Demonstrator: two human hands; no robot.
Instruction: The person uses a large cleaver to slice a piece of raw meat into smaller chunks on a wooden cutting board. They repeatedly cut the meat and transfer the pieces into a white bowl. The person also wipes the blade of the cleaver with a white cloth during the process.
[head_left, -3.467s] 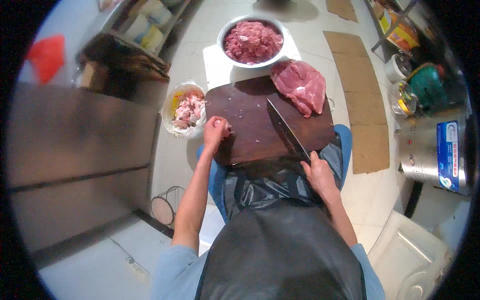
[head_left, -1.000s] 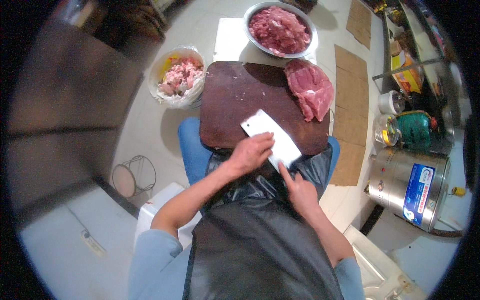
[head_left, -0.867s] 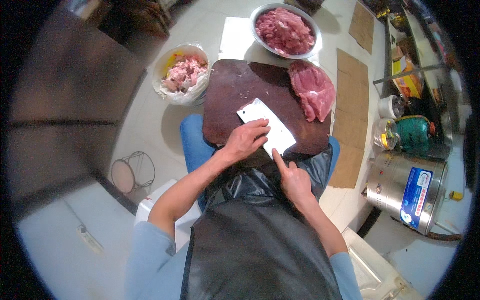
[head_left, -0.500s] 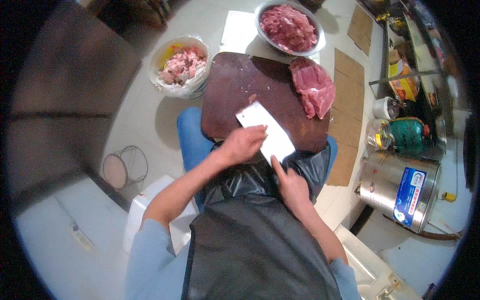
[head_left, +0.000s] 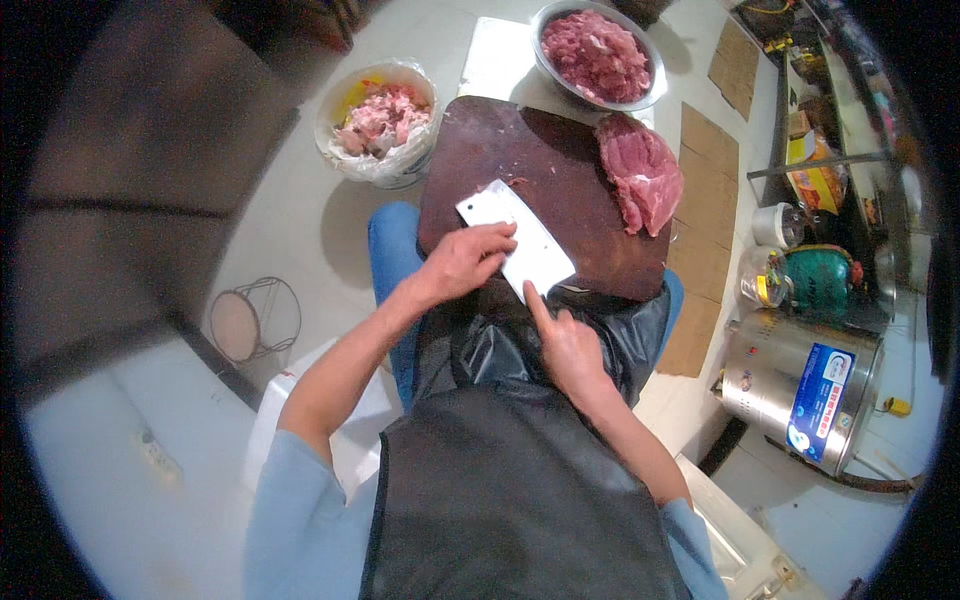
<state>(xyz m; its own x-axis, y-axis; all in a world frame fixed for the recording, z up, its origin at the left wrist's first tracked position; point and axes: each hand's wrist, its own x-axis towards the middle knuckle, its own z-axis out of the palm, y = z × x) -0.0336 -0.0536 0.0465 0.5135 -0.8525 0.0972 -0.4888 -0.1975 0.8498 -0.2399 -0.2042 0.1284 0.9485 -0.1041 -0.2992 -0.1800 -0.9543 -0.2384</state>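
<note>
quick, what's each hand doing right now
Left hand: lies on the flat of the cleaver blade, fingers curled over it, not gripping.
Right hand: closed on the cleaver's handle, index finger stretched along it.

A blue rectangular label [head_left: 818,402] sits on the steel drum; a yellow-and-red package [head_left: 815,176] stands on the right shelf.

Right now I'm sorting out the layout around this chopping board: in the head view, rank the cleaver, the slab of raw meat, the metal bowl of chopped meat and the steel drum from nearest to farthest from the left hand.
1. Cleaver: under the left hand, touching it.
2. Slab of raw meat: on the board's far right.
3. Metal bowl of chopped meat: beyond the board.
4. Steel drum: on the floor, far right.
</note>
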